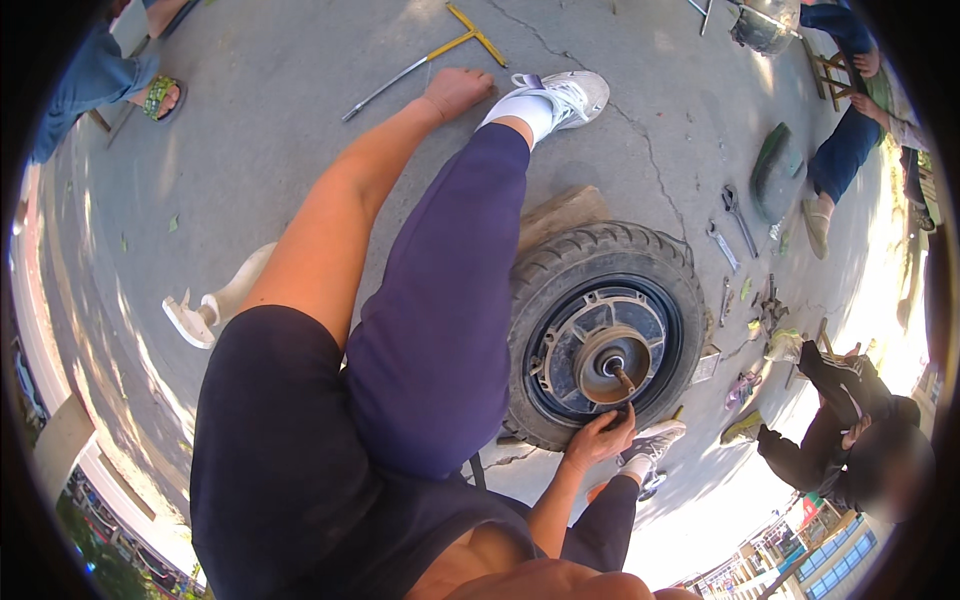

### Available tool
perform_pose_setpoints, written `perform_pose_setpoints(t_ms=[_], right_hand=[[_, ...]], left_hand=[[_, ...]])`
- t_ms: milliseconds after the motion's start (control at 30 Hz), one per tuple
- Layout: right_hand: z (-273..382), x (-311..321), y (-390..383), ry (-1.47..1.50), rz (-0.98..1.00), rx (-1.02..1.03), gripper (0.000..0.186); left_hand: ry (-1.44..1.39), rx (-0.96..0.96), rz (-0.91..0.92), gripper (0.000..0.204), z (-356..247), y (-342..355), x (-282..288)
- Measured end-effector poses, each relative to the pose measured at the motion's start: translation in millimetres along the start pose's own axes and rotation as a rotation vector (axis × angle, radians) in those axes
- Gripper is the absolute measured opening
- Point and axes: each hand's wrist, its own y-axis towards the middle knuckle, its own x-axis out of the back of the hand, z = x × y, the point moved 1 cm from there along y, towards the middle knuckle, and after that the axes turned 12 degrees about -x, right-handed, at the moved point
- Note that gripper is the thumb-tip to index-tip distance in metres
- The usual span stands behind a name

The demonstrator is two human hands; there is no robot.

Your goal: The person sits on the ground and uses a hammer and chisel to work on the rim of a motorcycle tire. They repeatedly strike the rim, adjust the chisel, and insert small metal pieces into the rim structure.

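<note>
My left hand (458, 92) is low beside my white shoe (565, 100), fingers curled; whatever they may hold is hidden. A T-handled wrench (447, 45) with yellow grip lies just above it on the pavement. Between my legs a black-tyred hub wheel (530, 370) lies face up, partly over a wooden block (560, 210), with a rusty axle at its centre. My right hand (602, 440) is at the wheel's lower rim, its fingers closed on what looks like a dark cable from the axle.
Wrenches (740, 220), scattered parts (770, 305) and a dark green object (775, 170) lie on the right. A white curved part (238, 295) is at left. Other people's legs and feet (150, 98) are at upper left and right; a crouching person (820, 440) in dark clothes is at lower right.
</note>
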Motion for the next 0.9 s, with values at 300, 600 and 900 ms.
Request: perform_pose_setpoints(t_ms=[300, 600, 900], right_hand=[[-2.8, -2.4, -0.3, -0.022, -0.006, -0.002, 0.034], [0.5, -1.4, 0.1, -0.011, -0.013, -0.004, 0.033], [1.0, -1.2, -0.5, -0.012, -0.012, 0.01, 0.033]], left_hand=[[0.032, -0.048, 0.051, 0.015, 7.4, 1.0, -9.3], [-0.013, 0.048, 0.043, 0.019, -2.0, 1.2, -7.8], [-1.25, 0.816, -0.479, 0.032, 23.7, -6.5, 6.6]])
